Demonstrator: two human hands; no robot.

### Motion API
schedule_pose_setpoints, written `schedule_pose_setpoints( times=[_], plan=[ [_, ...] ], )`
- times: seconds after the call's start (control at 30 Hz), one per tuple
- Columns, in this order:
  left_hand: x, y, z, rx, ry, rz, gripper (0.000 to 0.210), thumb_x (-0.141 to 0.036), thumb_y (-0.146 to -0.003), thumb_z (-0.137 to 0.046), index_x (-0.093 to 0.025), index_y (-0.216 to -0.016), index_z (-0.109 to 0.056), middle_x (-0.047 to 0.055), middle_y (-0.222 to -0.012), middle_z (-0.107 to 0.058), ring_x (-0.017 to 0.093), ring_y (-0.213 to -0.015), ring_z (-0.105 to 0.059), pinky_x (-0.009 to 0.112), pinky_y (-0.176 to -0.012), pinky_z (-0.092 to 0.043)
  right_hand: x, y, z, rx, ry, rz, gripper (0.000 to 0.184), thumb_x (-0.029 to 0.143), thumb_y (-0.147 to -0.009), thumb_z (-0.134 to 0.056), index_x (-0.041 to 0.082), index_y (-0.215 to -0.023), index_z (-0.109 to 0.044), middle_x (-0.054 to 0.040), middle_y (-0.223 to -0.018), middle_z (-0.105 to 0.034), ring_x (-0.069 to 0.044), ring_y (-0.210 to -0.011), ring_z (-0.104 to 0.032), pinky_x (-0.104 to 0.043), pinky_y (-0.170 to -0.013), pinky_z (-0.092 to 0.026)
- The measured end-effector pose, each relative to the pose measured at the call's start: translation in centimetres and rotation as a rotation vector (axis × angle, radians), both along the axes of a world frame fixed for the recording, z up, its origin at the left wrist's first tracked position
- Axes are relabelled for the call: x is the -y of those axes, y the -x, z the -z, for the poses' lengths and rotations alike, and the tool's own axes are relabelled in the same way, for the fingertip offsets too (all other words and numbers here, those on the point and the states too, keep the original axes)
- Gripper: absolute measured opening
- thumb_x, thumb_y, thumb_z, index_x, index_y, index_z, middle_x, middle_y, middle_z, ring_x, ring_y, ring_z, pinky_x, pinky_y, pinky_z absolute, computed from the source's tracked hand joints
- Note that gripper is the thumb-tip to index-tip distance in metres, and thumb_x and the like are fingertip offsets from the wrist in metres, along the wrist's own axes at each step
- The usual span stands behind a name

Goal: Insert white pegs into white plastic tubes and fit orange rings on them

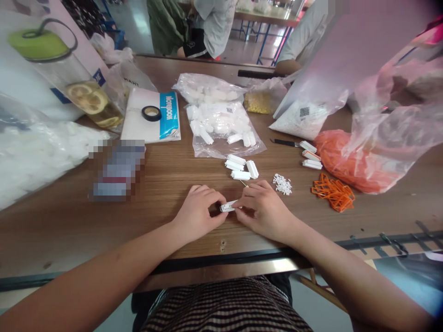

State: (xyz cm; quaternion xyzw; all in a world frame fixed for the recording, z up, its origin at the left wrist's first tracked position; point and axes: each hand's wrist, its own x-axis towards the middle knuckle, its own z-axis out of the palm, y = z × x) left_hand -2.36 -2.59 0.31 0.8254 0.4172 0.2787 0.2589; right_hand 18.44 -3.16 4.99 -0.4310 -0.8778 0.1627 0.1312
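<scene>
Between my fingertips, low over the table's front, is a small white plastic housing (226, 207) with a row of tiny holes. My left hand (201, 210) is closed on its left end, thumb and finger pinching it. Closed at the right end is my right hand (263, 208), whose fingertips cover part of the piece. A thin pale pin-like tip (244, 183) shows above the right knuckles; whether that hand holds it I cannot tell. Just beyond lie several loose white housings (240, 175). A pile of tiny white pieces (283, 184) sits beside my right hand.
Orange plastic frames (334, 192) lie at right, near a bag of orange parts (349, 159), a black-handled tool (285, 142) and more housings (312, 163). Behind are an opened bag of white housings (223, 122), black tape (151, 113) on a notebook (133, 124), and a bottle (78, 83).
</scene>
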Motion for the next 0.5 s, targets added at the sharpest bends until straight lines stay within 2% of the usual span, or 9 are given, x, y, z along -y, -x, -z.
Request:
schedule_pose_setpoints(
  times=[0.13,0.2,0.23,0.3,0.37,0.43,0.5],
  plan=[
    [0.0,0.1,-0.1,-0.003,-0.005,0.000,0.007,-0.025,-0.081,-0.068,-0.024,-0.085,-0.062,-0.003,-0.081,-0.069,0.019,-0.080,-0.058,0.040,-0.085,-0.037,-0.3,-1.6,-0.4,-0.123,0.072,0.014,0.020,0.025,-0.089,-0.057,0.022,-0.085,-0.076,-0.0011,-0.070,-0.064,-0.015,-0.070,-0.056,-0.035,-0.078,-0.040],
    [-0.1,0.1,-0.1,-0.002,-0.005,-0.002,0.008,-0.025,-0.081,-0.069,-0.023,-0.084,-0.062,-0.003,-0.080,-0.069,0.019,-0.080,-0.058,0.040,-0.084,-0.037,-1.3,-4.1,-0.9,-0.221,0.102,0.124,0.021,0.029,-0.090,-0.057,0.023,-0.084,-0.075,-0.0017,-0.076,-0.069,-0.015,-0.072,-0.060,-0.032,-0.075,-0.043],
    [-0.1,0.0,-0.2,-0.002,-0.004,-0.002,0.008,-0.025,-0.080,-0.069,-0.023,-0.084,-0.062,-0.003,-0.080,-0.069,0.019,-0.080,-0.058,0.040,-0.084,-0.037,-2.0,-5.7,-1.1,-0.239,0.110,0.227,0.020,0.032,-0.089,-0.058,0.022,-0.085,-0.075,-0.0023,-0.082,-0.071,-0.015,-0.075,-0.062,-0.031,-0.074,-0.045],
    [-0.1,0.0,-0.2,-0.005,0.000,-0.001,0.008,-0.024,-0.080,-0.069,-0.023,-0.083,-0.062,-0.003,-0.080,-0.069,0.019,-0.080,-0.058,0.040,-0.085,-0.037,-3.4,-9.2,-1.4,-0.180,0.111,0.448,0.020,0.038,-0.084,-0.063,0.022,-0.083,-0.075,-0.0025,-0.081,-0.072,-0.017,-0.073,-0.063,-0.030,-0.069,-0.046],
    [-0.1,0.0,-0.2,-0.009,0.002,-0.001,0.008,-0.023,-0.080,-0.069,-0.023,-0.083,-0.062,-0.004,-0.081,-0.069,0.018,-0.080,-0.058,0.039,-0.085,-0.037,-4.6,-12.4,-1.2,-0.030,0.165,0.582,0.023,0.040,-0.080,-0.066,0.019,-0.082,-0.076,-0.0046,-0.078,-0.072,-0.018,-0.069,-0.063,-0.030,-0.064,-0.046],
    [0.0,0.0,-0.2,-0.009,0.002,0.000,0.008,-0.023,-0.080,-0.069,-0.023,-0.083,-0.062,-0.004,-0.081,-0.069,0.018,-0.080,-0.058,0.039,-0.085,-0.037,-5.4,-14.5,-0.6,0.042,0.250,0.642,0.026,0.040,-0.080,-0.065,0.018,-0.087,-0.076,-0.0073,-0.082,-0.073,-0.021,-0.074,-0.064,-0.031,-0.064,-0.046],
    [0.1,0.1,-0.2,-0.008,-0.002,0.001,0.009,-0.023,-0.080,-0.070,-0.023,-0.083,-0.062,-0.005,-0.081,-0.069,0.018,-0.080,-0.058,0.039,-0.084,-0.037,-5.8,-15.8,0.2,0.096,0.357,0.629,0.028,0.038,-0.081,-0.063,0.017,-0.094,-0.077,-0.0095,-0.087,-0.074,-0.023,-0.079,-0.064,-0.032,-0.066,-0.047]
  ],
)
